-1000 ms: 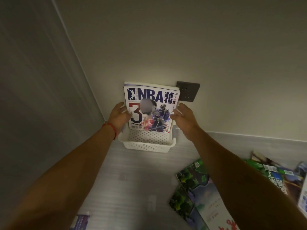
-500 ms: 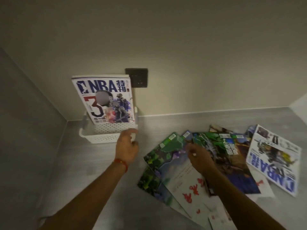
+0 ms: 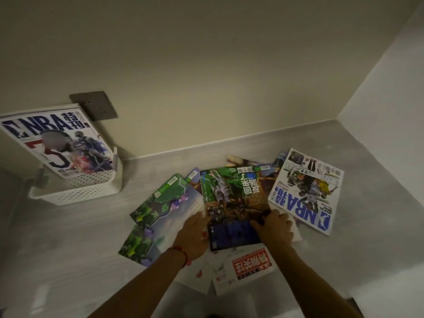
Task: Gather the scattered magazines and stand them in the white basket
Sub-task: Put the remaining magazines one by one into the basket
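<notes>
The white basket [image 3: 91, 191] stands at the left by the wall, and one NBA magazine [image 3: 57, 143] stands upright in it. The other magazines lie scattered across the middle of the counter. On top of the pile lies a green and brown magazine [image 3: 229, 191]. My left hand [image 3: 195, 232] rests with straight fingers at its left edge, on the green and purple magazines [image 3: 158, 207]. My right hand [image 3: 275, 228] grips its right edge, thumb on the dark cover. A second NBA magazine [image 3: 305, 191] lies flat to the right.
A dark wall socket [image 3: 94, 106] sits behind the basket. White and red leaflets [image 3: 250, 265] lie under the pile near me. Walls close off the grey counter [image 3: 68, 237] at the back and at the right corner.
Both hands have left the NBA magazine standing in the basket and moved right to the scattered pile. They now rest at either side of the green and brown magazine.
</notes>
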A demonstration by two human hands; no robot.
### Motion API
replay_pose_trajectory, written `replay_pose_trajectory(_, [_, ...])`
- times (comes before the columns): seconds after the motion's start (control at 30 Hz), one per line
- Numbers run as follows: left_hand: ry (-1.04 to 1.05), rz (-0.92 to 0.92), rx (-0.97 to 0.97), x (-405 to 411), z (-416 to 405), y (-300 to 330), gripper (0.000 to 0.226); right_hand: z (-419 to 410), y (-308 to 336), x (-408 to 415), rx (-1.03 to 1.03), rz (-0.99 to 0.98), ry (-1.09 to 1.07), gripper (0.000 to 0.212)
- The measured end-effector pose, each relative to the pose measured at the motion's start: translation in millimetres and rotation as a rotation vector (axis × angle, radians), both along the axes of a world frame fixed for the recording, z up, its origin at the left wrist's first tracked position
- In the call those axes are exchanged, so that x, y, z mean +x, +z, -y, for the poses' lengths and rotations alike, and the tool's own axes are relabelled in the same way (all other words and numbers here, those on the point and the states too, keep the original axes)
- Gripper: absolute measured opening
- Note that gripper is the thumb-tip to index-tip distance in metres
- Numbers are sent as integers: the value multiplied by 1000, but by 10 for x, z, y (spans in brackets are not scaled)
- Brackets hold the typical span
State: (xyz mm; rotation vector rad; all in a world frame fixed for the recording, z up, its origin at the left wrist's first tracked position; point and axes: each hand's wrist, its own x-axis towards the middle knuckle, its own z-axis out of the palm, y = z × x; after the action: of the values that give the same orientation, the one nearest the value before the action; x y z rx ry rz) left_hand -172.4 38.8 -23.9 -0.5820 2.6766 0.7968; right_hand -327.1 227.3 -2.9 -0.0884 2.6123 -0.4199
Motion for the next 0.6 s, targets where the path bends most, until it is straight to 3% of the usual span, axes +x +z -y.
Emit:
replay_pose_trajectory(0.13, [73, 12, 74, 6, 31, 134, 59, -73, -39, -160, -311, 32, 77, 36])
replay_pose_trajectory(0.2, [106, 14, -18, 27, 91, 273, 63, -110, 53, -167, -473, 40, 181, 25])
replay_pose_trajectory(0.33, [158, -336, -249, -92, 111, 794, 69, -24, 462, -271, -667, 1, 452, 43])
replay_pose_trajectory(0.43, [27, -574, -457, -268, 186, 1247, 74, 198, 967, -374, -681, -208, 773, 47])
replay_pose_trajectory(0.53, [-156, -502, -649, -347, 412, 1626, 84, 507, 1468, -349, -611, -472, 1089, 39])
replay_pose_trajectory(0.6, [-228, -307, -519, -285, 635, 1718, 68, 739, 1710, -263, -550, -547, 1171, 31])
